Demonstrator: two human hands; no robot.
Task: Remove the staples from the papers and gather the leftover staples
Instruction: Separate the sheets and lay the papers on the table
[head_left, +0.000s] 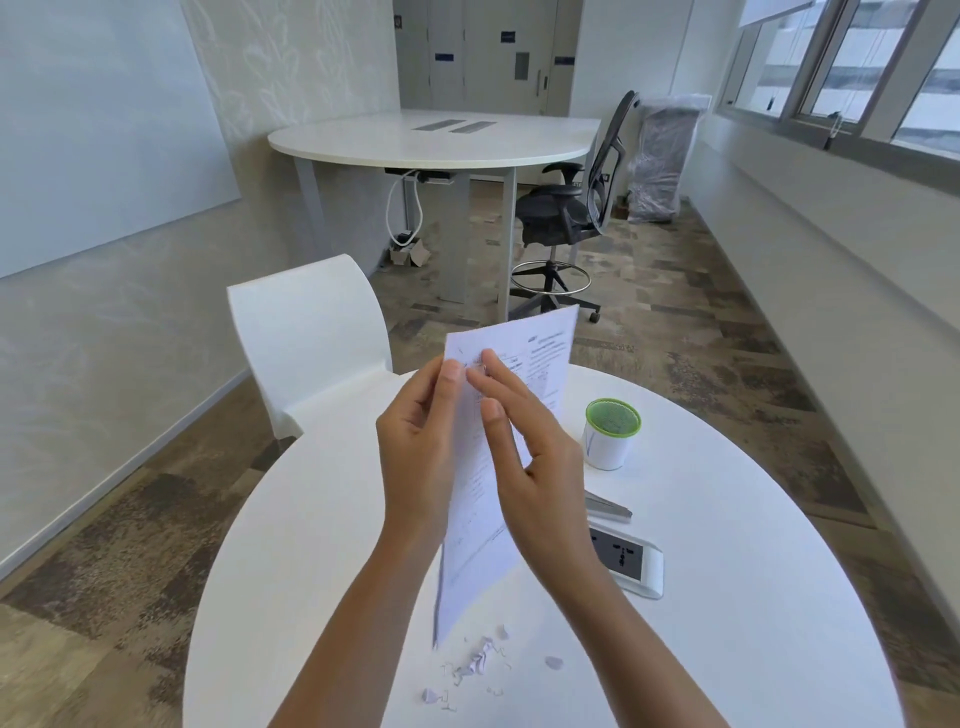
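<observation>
Loose staples (451, 699) lie scattered on the near edge of the round white table (753, 623), at about six o'clock from the hands, mixed with small torn paper scraps (480, 661). They are strewn, not piled, so by my reckoning a fair few have been pulled but the gathering is not yet done.

Above them, the papers (475, 525) are held up off the table, nearly on edge to me, the top corner pointing to twelve o'clock. The work looks to be at that corner, so at least one staple probably remains there, though the staple itself is too small to make out.

At the sheets' upper edge, the left hand (421, 441) pinches them, thumb in front and fingers curled behind. On the printed face is the right hand (530, 452), its fingers long and nearly straight, forefinger tip touching the paper just beside the left thumb, its own thumb lower and apart. Whether a nail has caught a staple I cannot tell.

At two o'clock stands a white cup with a green mesh top (612, 434); at four o'clock, a grey metal tool (609, 508) and a socket box (631, 561).
</observation>
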